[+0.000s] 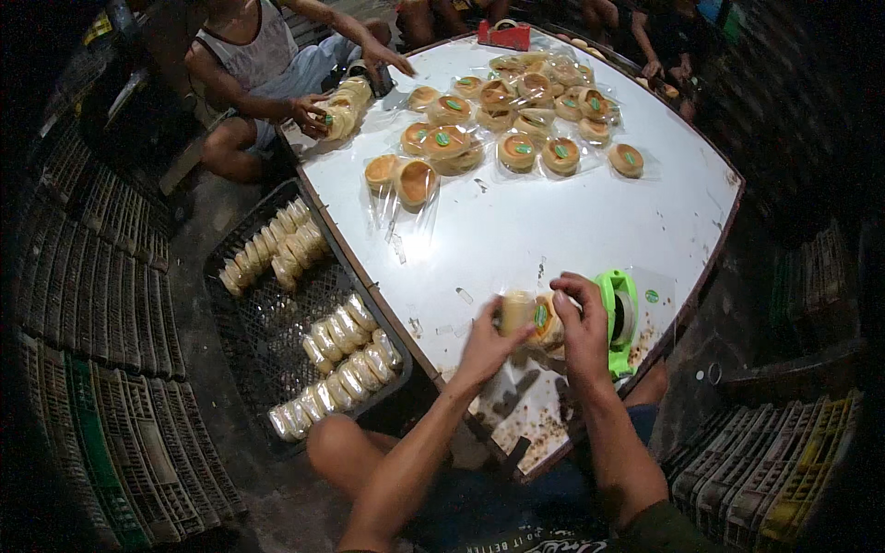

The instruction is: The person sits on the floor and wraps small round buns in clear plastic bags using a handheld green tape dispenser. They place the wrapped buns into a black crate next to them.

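Near the table's front edge, my left hand (pixel 490 343) curls around the left side of some round, flat golden buns (pixel 518 313), slightly blurred. A green label shows on the bun facing right. My right hand (pixel 584 334) closes in from the other side, its thumb against the bun (pixel 550 323) and its forefinger raised. Clear wrapping seems to cover the buns, though the fingers hide part of it. Just right of that hand stands a bright green tape dispenser (pixel 616 323) with a roll in it.
Bagged buns (pixel 535 88) with green labels are heaped across the far table (pixel 562 217). A black crate (pixel 258 336) of wrapped bun rows sits left. A co-worker's hand (pixel 312 115) holds a bun row (pixel 346 109). A red dispenser (pixel 504 35) stands behind; stacked crates (pixel 765 470) flank the table.
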The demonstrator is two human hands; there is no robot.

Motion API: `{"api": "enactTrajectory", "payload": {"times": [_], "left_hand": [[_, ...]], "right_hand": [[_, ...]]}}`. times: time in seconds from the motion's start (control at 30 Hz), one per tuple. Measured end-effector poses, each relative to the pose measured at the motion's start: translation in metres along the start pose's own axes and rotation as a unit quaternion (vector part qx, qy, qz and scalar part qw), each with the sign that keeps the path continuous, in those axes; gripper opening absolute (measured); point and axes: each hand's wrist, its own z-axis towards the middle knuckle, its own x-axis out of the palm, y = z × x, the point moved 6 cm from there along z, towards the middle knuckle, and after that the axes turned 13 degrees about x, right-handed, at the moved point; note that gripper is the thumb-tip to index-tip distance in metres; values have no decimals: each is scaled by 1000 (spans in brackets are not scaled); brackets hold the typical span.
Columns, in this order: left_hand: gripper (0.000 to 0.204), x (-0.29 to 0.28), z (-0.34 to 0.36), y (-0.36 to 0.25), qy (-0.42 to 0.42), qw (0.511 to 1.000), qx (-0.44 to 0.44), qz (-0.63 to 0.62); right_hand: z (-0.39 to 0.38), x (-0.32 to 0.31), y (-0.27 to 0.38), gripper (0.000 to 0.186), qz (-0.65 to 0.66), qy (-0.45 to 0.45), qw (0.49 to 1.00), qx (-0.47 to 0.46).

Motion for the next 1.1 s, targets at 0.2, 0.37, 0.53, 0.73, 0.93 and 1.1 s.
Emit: {"api": "enactTrajectory", "payload": {"times": [0.2, 0.37, 0.53, 0.73, 0.93, 1.1], "left_hand": [[59, -27, -4, 3, -77, 991, -53, -100], [71, -97, -24, 10, -273, 961, -27, 20], [95, -131, -38, 11, -341, 933, 29, 114], [30, -104, -41, -29, -267, 951, 52, -145], [26, -59, -77, -101, -276, 930, 229, 80], [22, -33, -95, -115, -232, 958, 168, -29]], "right_hand": [[104, 132, -31, 28, -270, 119, 941, -165], [131, 220, -41, 41, -466, 123, 866, -132], [12, 202, 10, 30, -242, 259, 915, -193], [-21, 98, -14, 45, -55, 246, 964, 89], [-73, 42, 29, 21, -49, 174, 974, -138], [-79, -17, 41, 11, 56, 148, 984, -77]]}}
